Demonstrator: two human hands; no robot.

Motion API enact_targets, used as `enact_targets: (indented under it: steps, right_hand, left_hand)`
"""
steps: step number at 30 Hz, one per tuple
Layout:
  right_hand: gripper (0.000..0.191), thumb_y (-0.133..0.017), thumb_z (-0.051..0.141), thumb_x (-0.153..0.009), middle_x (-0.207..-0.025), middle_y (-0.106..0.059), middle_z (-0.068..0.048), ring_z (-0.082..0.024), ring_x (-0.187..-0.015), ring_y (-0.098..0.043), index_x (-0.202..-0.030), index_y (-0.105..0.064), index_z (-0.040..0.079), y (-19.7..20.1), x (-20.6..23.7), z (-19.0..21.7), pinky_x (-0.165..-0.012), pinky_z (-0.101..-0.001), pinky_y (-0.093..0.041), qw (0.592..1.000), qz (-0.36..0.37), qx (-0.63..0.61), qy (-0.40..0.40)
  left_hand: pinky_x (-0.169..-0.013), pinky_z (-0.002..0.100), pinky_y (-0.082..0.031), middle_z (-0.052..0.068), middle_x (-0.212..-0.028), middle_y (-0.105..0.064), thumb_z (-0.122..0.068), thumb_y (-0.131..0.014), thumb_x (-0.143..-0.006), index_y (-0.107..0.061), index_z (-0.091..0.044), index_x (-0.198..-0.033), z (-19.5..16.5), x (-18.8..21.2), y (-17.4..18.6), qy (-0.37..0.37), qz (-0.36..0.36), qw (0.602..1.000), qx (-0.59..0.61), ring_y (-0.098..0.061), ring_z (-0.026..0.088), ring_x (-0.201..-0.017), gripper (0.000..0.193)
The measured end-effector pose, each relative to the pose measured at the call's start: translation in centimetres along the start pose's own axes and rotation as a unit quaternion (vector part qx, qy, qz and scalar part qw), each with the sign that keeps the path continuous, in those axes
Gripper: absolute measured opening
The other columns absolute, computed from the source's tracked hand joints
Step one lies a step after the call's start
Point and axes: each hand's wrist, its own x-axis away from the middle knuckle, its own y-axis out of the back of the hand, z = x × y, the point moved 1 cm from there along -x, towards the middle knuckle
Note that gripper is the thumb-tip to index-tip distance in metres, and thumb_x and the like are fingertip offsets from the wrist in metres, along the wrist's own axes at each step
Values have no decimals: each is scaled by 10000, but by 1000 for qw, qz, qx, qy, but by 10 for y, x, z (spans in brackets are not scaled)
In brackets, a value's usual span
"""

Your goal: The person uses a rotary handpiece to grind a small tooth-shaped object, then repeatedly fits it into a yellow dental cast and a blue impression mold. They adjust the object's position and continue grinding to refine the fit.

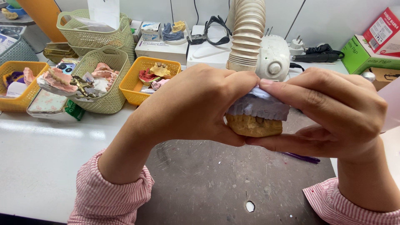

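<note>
Far left: yellow basket [12, 89], then green woven basket [102, 83] holding pink dental casts. Centre: left hand [196, 106] clenched on yellow dental cast [254, 126], capped by grey impression [258, 106], held above dark work mat [216, 179]. Ribbed extraction hose [246, 33] behind. Right: right hand [337, 112] gripping same cast, fingertips pressing impression.

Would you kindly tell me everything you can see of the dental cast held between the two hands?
The dental cast is a yellowish-tan, stone-like block, rough and matt. A lavender-grey impression piece caps it, its lower edge scalloped over the teeth, which are mostly hidden. The left hand grips its left side, thumb underneath; the right hand pinches the lavender top and supports the base. It is held level above the dark mat.
</note>
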Motion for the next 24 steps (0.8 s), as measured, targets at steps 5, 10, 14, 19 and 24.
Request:
enact_targets:
  steps: [5, 10, 14, 19, 24]
  right_hand:
    - [639, -966, 380, -648, -758, -648, -142, -228, -652, -663, -1013, -710, -78, -2, 1, -1, -559, -344, -527, 1000, 2, -17, -4]
    - [669, -948, 424, -638, -754, -651, -148, -222, -636, -656, -1010, -713, -79, -5, 1, -1, -550, -338, -525, 999, 11, -33, -26]
    - [670, -945, 435, -641, -754, -649, -144, -231, -648, -658, -1020, -717, -69, -6, 1, 1, -572, -347, -527, 999, 17, -31, -36]
    - [653, -945, 415, -653, -761, -649, -146, -221, -653, -660, -1029, -714, -67, -6, 2, 0, -576, -337, -528, 998, 19, -40, -42]
    - [610, -958, 346, -647, -775, -656, -140, -214, -674, -669, -1023, -709, -65, -5, 0, 0, -589, -330, -538, 998, 16, -46, -42]
  left_hand:
    - [-726, 440, -560, 157, -896, -733, -383, -940, -669, -628, -12, -1005, -2, -1, 0, 33, 36, 999, 23, -719, 367, -828, 590]
    - [-696, 403, -577, 156, -850, -735, -393, -905, -662, -661, 0, -955, -2, -2, 1, 44, 53, 996, 50, -730, 340, -773, 548]
    - [-684, 392, -583, 152, -833, -735, -409, -886, -684, -670, -1, -948, -2, -1, 2, 50, 58, 995, 65, -735, 327, -753, 532]
    - [-688, 399, -580, 156, -834, -734, -411, -888, -684, -667, 0, -939, -2, -1, 2, 48, 59, 995, 61, -731, 334, -757, 532]
    - [-703, 435, -557, 159, -856, -737, -410, -922, -656, -663, -8, -997, -2, -1, 1, 56, 62, 996, 24, -716, 358, -795, 587]
